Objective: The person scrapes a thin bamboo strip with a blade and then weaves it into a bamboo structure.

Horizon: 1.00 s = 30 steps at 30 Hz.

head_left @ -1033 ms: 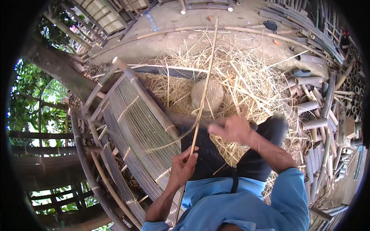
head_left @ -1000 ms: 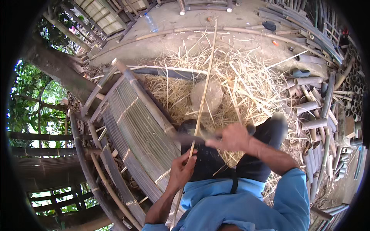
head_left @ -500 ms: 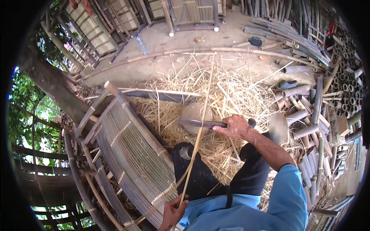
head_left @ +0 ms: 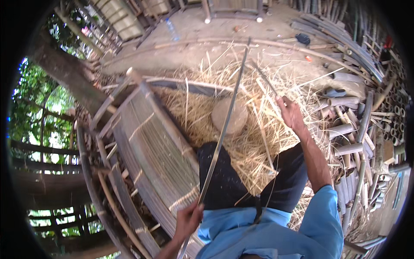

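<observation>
My left hand point(head_left: 188, 221) is closed on the lower part of a long, thin bamboo strip point(head_left: 224, 131). The strip slants away from me over my left thigh, its dark outer face showing. My right hand point(head_left: 291, 113) grips a knife point(head_left: 265, 78), its blade pointing up and left, apart from the strip. A pale, thin sliver point(head_left: 263, 134) trails down beside the knife toward my right thigh; whether anything holds it I cannot tell. Between my knees and beyond them is a round, flat-topped block point(head_left: 230, 115), partly crossed by the strip.
Pale shavings point(head_left: 194, 103) cover the ground around the block. On my left stands a slatted bamboo bench point(head_left: 159, 142). Cut bamboo pieces point(head_left: 348, 149) are heaped on the right, with stacked poles point(head_left: 334, 32) behind. A plastic bottle point(head_left: 172, 30) lies far off near a tree trunk point(head_left: 69, 73).
My right hand has moved the knife up and right, off the strip, and its blade has swung from leftward to pointing away. The strip now shows its dark face instead of a pale one.
</observation>
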Motion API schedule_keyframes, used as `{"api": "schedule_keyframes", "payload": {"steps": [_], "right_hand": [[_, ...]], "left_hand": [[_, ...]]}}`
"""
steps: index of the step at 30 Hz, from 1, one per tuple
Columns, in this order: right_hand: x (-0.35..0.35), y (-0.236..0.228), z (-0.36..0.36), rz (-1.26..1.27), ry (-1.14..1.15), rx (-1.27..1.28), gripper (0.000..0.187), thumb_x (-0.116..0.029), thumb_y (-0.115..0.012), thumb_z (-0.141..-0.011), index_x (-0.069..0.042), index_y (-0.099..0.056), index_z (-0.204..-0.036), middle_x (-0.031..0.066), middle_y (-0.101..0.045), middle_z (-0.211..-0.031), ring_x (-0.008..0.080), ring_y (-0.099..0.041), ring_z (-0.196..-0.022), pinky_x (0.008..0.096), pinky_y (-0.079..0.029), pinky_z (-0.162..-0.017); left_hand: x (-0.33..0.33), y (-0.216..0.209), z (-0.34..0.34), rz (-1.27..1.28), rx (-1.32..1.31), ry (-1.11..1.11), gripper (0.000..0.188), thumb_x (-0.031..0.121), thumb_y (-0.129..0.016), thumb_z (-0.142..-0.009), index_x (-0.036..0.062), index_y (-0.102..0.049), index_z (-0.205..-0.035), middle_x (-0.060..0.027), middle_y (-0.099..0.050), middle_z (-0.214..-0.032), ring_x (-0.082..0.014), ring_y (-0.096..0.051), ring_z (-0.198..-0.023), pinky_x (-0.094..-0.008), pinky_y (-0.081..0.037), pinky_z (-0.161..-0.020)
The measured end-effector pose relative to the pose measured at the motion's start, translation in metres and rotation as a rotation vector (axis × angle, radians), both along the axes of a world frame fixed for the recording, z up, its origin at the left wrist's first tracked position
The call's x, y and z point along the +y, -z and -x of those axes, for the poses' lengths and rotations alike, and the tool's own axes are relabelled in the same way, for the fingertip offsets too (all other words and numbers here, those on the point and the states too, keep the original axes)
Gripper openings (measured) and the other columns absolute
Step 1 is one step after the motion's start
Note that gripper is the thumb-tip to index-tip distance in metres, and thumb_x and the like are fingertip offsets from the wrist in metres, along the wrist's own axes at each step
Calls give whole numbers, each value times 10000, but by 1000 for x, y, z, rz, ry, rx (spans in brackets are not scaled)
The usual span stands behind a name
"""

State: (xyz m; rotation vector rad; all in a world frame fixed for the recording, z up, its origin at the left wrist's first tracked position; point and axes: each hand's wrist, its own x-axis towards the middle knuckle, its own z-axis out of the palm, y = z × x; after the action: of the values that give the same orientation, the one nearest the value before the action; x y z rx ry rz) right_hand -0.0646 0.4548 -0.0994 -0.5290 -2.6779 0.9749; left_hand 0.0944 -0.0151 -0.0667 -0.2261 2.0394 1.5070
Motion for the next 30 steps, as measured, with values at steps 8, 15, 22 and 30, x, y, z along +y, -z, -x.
{"api": "schedule_keyframes", "payload": {"steps": [8, 15, 22, 30], "right_hand": [[-157, 7, -82, -94, -567, 16, 633, -626, -517, -966, -36, -743, -1009, 137, -619, -567, 298, -643, -496, 445, -529, -511], [-127, -19, -53, 66, -357, -131, 639, -619, -542, -962, -17, -732, -864, 184, -618, -574, 332, -650, -527, 465, -513, -529], [-116, -20, -41, 7, -355, -110, 725, -748, -470, -922, -95, -785, -933, 164, -627, -561, 312, -658, -523, 442, -514, -509], [-104, -14, -48, -12, -377, -23, 716, -692, -477, -960, -37, -767, -937, 131, -588, -502, 262, -569, -429, 448, -518, -494]], "left_hand": [[65, -16, 74, -322, 10, 5, 379, 130, -615, -999, 26, -586, -1362, 58, -465, -599, -19, -387, -468, -222, -267, -408], [72, -24, 64, -337, -38, 9, 324, 111, -613, -994, 25, -613, -1307, 66, -458, -595, -10, -371, -453, -225, -252, -399], [59, -22, 56, -330, -10, 23, 294, 84, -624, -989, 24, -626, -1277, 78, -487, -618, -4, -391, -482, -216, -260, -425], [42, -22, 34, -212, -3, 48, 254, 64, -649, -955, 1, -655, -1201, 78, -493, -584, -13, -403, -450, -214, -261, -412]]}}
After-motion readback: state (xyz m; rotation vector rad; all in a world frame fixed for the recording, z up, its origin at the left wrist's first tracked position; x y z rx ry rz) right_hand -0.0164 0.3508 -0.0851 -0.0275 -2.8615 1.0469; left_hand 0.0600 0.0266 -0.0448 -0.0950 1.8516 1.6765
